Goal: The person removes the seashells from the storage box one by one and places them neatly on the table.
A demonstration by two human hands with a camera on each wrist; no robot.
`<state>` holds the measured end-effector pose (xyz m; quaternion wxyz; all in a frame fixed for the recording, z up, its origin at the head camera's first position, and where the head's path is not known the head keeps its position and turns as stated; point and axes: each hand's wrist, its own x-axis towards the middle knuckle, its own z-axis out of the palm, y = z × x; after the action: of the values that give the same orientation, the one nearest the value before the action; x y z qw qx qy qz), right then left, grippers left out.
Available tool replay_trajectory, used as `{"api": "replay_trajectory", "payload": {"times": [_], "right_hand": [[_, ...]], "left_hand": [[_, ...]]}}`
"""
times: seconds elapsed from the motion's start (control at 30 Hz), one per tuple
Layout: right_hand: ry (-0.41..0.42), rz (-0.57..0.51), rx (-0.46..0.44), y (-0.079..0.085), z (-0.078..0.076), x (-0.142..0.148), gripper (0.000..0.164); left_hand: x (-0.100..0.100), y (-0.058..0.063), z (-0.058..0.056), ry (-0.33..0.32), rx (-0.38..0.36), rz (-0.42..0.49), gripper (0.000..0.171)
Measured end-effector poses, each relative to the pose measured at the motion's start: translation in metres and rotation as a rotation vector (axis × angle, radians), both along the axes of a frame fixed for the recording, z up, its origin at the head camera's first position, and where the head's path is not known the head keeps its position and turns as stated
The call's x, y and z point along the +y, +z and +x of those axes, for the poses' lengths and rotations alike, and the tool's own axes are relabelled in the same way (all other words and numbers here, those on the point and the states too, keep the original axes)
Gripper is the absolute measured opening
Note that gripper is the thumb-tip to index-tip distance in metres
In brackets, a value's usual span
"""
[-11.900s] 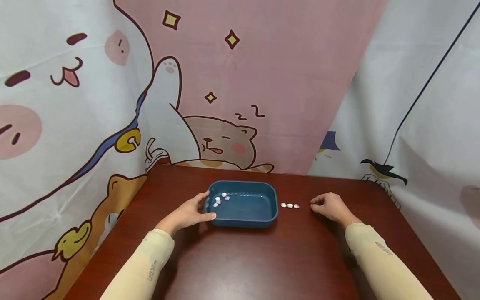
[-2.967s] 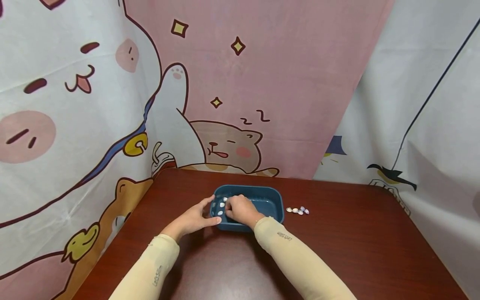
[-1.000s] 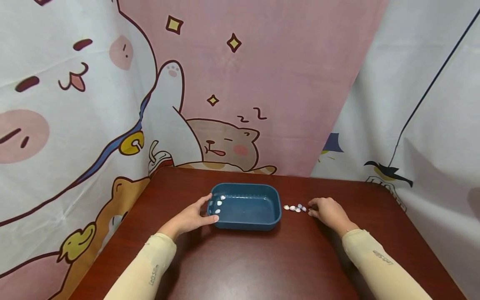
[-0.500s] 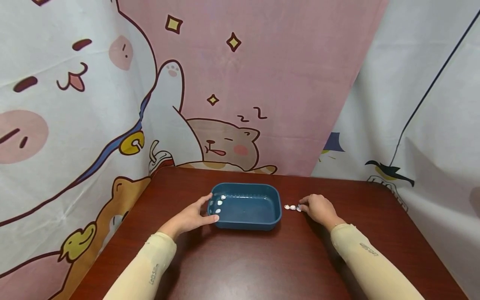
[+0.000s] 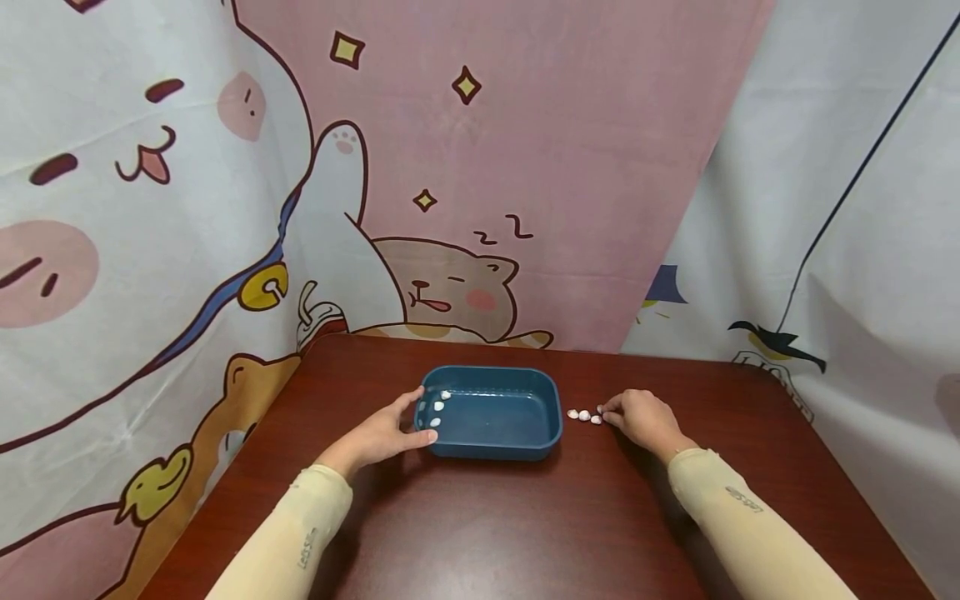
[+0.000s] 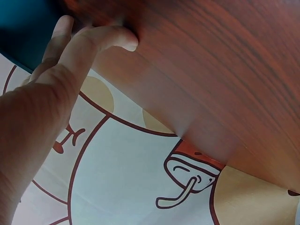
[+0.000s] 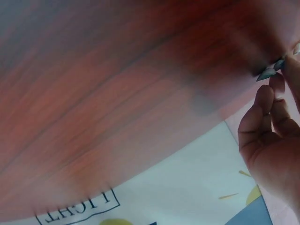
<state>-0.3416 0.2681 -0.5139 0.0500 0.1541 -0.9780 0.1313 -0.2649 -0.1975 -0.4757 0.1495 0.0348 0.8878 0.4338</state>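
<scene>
A blue plastic box [image 5: 495, 451] stands on the table, with 3 small white seashells [image 5: 438, 406] inside at its left end. My left hand [image 5: 381, 435] holds that end, thumb at the front rim and fingers toward the back corner. Right of the box, several seashells [image 5: 584, 415] lie in a short row. At the row's right end my right hand [image 5: 643, 421] pinches at a shell with thumb and forefinger; the fingertips partly hide it. In the right wrist view, dark-looking shells [image 7: 267, 74] sit at the fingertips of the right hand [image 7: 269, 126].
The dark red wooden table [image 5: 487, 533] reaches back to a printed cloth [image 5: 570, 208] with cartoon animals. More of that cloth hangs at the left and right sides.
The right hand has gone from inside the box to the row outside, then shifted left onto its right end. Fewer shells lie in the box, more beside it. The left hand stays at the box.
</scene>
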Motion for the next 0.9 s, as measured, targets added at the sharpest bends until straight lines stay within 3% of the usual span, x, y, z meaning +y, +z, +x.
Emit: {"api": "replay_trajectory", "payload": {"times": [0.23,0.47,0.63,0.77,0.9], "right_hand": [[0.095,0.054,0.085,-0.001,0.009,0.011,0.007],[0.089,0.001,0.114,0.000,0.009,0.009,0.016],[0.044,-0.046,0.045,0.003,-0.002,-0.006,0.026],[0.003,-0.039,-0.040,0.001,-0.010,-0.012,0.020],[-0.022,-0.038,-0.062,0.002,-0.014,-0.010,0.012]], "left_hand": [[0.000,0.000,0.001,-0.009,0.012,-0.016,0.102],[-0.002,0.001,0.002,-0.010,0.023,-0.017,0.101],[-0.003,0.000,0.003,-0.002,0.023,-0.022,0.101],[-0.001,0.000,0.004,-0.013,0.016,-0.018,0.103],[-0.001,0.001,0.003,-0.020,0.027,-0.016,0.104]]}}
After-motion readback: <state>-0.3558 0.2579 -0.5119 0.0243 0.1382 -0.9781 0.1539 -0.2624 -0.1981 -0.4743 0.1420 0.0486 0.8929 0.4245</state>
